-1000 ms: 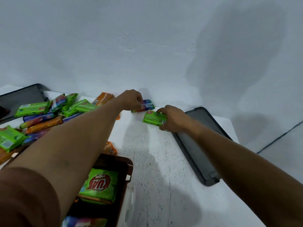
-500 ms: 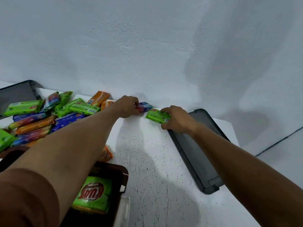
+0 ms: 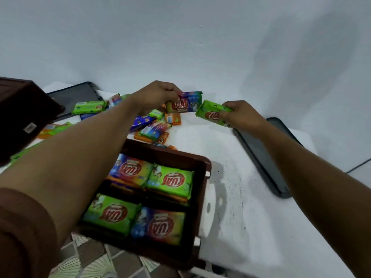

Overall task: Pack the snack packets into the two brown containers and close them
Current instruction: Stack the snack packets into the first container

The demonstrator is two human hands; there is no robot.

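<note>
Wall [image 3: 180, 37], white and bare, backs the whole scene. Table [image 3: 230, 217], white with dark speckling, stands against it; patterned floor tiles [image 3: 90, 261] show below its near edge.

Open brown box [image 3: 200, 197] sits at the near edge, holding four packed packets [image 3: 170, 179] face up in two rows. Second brown box [image 3: 22, 117] is at far left, partly out of view. Right lid [image 3: 261, 161], grey, lies flat. Back lid [image 3: 76, 97], grey, lies by the wall. Loose packets [image 3: 152, 127] are heaped beyond the open box.

Left hand [image 3: 154, 95] pinches a multi-coloured packet [image 3: 186, 103]. Right hand [image 3: 243, 115] grips a green packet [image 3: 210, 114]. Both packets are lifted side by side, long axes crosswise.

The open box lies back toward the person from both hands, under the left forearm, so the left hand seems nearer.
</note>
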